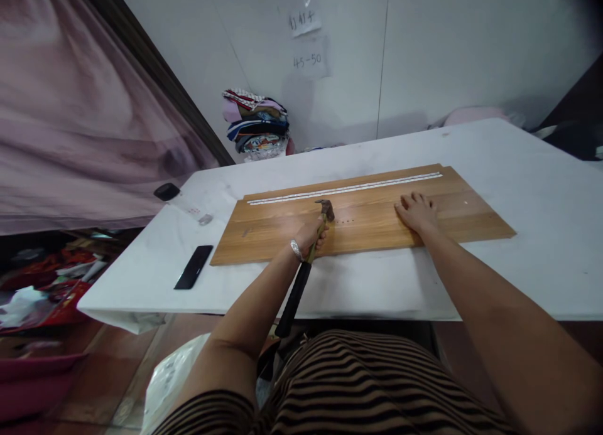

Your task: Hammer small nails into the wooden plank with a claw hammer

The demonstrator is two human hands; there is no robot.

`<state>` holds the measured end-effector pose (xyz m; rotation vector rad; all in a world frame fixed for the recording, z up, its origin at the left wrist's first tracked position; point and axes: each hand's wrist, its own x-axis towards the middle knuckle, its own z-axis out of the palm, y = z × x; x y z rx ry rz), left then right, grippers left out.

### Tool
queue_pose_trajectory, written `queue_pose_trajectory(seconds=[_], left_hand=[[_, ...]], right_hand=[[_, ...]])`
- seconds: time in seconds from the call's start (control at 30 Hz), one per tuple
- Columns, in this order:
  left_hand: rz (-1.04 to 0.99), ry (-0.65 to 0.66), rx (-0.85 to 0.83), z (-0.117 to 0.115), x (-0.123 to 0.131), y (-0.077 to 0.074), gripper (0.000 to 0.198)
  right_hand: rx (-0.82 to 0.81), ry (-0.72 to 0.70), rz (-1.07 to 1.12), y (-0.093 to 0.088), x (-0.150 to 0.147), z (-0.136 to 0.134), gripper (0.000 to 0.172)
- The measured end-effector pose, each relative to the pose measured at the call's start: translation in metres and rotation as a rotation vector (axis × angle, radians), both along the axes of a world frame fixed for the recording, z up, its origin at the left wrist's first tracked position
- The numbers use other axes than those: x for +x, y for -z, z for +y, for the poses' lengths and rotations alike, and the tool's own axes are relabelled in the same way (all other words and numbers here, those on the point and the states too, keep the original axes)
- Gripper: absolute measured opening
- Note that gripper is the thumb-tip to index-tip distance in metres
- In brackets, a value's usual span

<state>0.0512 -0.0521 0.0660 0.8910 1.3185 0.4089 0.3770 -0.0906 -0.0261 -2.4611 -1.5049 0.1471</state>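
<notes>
A long wooden board [367,225] lies flat on the white table [518,171]. My left hand [308,234] is closed round a hammer [306,265] high up on its shaft, close to the rusty head [326,208], which rests near the board's middle. The black grip end hangs off toward me. A short row of small dark dots, maybe nails, sits just right of the head. My right hand [417,213] lies flat on the board with fingers spread. A thin metal strip [343,188] runs along the board's far edge.
A black phone [193,267] lies on the table's left part, with a dark small object [166,191] and a small item [205,219] beyond it. Folded clothes [257,124] are stacked against the white wall. Clutter fills the floor at left [42,290].
</notes>
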Motion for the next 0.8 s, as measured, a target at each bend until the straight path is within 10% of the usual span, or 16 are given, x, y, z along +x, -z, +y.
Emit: queue_pose_trajectory(seconds=[0.8], left_hand=[[0.021, 0.002, 0.016, -0.0001, -0.0027, 0.0004, 0.040]], right_hand=[[-0.043, -0.017, -0.039, -0.0007, -0.0018, -0.0001, 0.059]])
